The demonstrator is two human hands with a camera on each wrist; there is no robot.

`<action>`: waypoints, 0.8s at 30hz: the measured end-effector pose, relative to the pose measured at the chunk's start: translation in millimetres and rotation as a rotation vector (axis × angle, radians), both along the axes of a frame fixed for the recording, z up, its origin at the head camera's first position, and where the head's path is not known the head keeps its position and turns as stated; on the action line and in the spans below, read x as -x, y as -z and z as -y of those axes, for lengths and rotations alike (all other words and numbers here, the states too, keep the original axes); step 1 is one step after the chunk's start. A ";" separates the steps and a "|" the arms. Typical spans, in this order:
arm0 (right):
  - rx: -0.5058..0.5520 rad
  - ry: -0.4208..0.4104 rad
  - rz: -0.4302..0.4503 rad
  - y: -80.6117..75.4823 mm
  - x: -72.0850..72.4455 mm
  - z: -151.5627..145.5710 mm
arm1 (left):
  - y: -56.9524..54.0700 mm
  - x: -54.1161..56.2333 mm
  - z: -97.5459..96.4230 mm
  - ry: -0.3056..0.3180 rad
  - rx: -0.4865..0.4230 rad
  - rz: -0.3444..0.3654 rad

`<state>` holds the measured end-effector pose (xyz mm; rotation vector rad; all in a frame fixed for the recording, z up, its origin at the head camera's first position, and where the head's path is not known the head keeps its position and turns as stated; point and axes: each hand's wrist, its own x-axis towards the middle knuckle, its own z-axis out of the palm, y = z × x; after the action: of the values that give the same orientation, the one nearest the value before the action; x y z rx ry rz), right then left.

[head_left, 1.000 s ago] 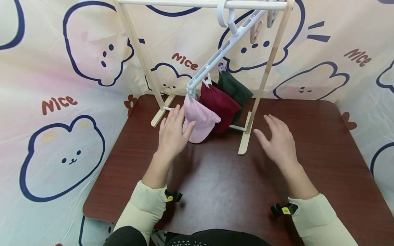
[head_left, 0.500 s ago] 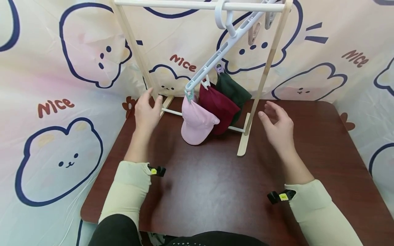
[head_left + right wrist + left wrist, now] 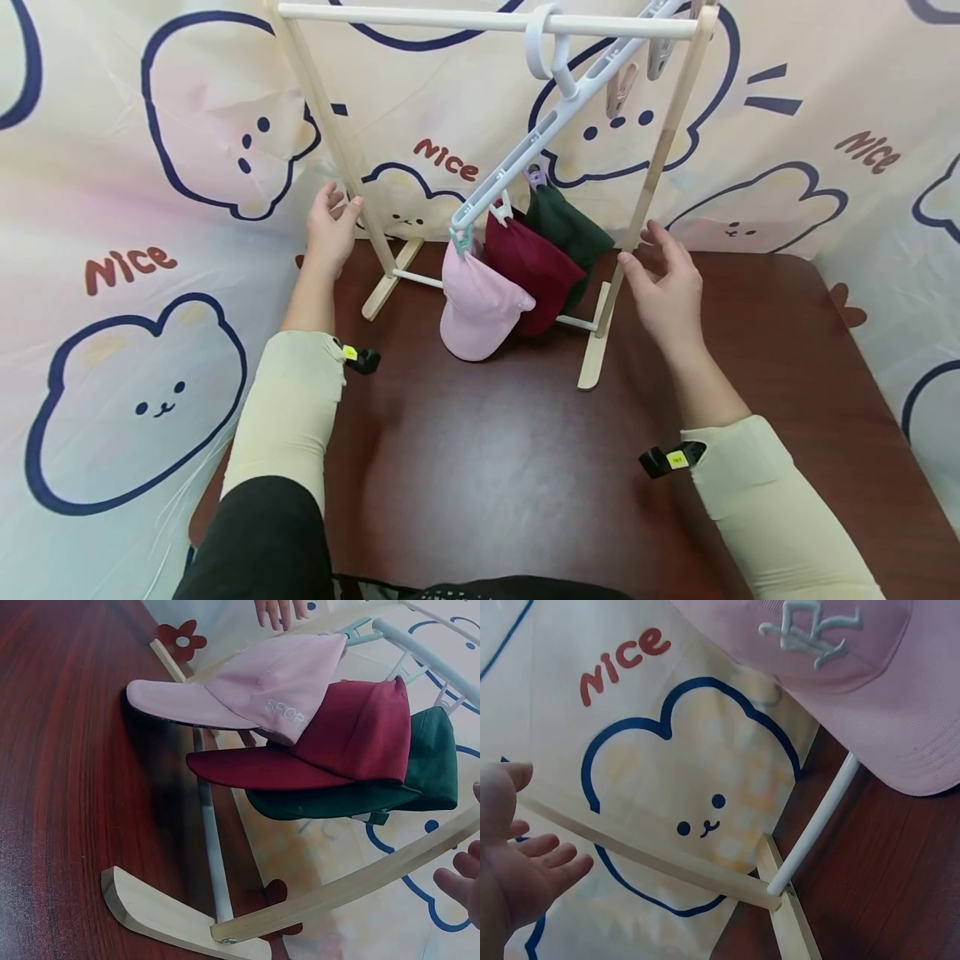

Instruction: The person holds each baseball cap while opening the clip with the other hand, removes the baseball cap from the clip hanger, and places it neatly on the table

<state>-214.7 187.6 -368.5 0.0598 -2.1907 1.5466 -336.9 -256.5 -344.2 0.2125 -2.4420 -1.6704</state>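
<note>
Three caps hang between two loosely spread hands

We see the printed backdrop spanning the 12 o'clock side, behind a dark red-brown table. At the table's 12 o'clock edge stands a wooden rack, its white top bar carrying a pale blue hanger that tilts down toward 7 o'clock.

Our left hand is at 10 o'clock, by the left post, fingers apart and relaxed; we cannot tell whether it touches the wood. Our right hand is at 3 o'clock, just beside the right post, thumb and fingers apart in a loose curve.

The caps hang in a row between the hands, well apart from the left. The pink cap lies at the left hand's 4 o'clock; the burgundy cap lies at the right hand's 9 o'clock; the green cap lies at its 10 o'clock.

Smallest are the clips: teal on pink, white on burgundy, purple on green.
</note>
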 end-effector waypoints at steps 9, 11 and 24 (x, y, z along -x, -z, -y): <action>-0.060 0.015 -0.013 3.3 7.9 -0.2 | 0.5 30.9 -3.7 -0.035 -0.162 -0.024; -0.086 0.027 -0.016 3.9 8.7 -0.9 | 0.2 34.7 -3.7 -0.036 -0.171 -0.028; -0.126 0.059 -0.039 2.0 11.1 -2.1 | 1.1 37.4 -6.5 -0.058 -0.180 -0.044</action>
<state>-225.8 189.7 -370.6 0.0633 -2.2366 1.3640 -374.3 -250.0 -345.4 0.2643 -2.2328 -1.8497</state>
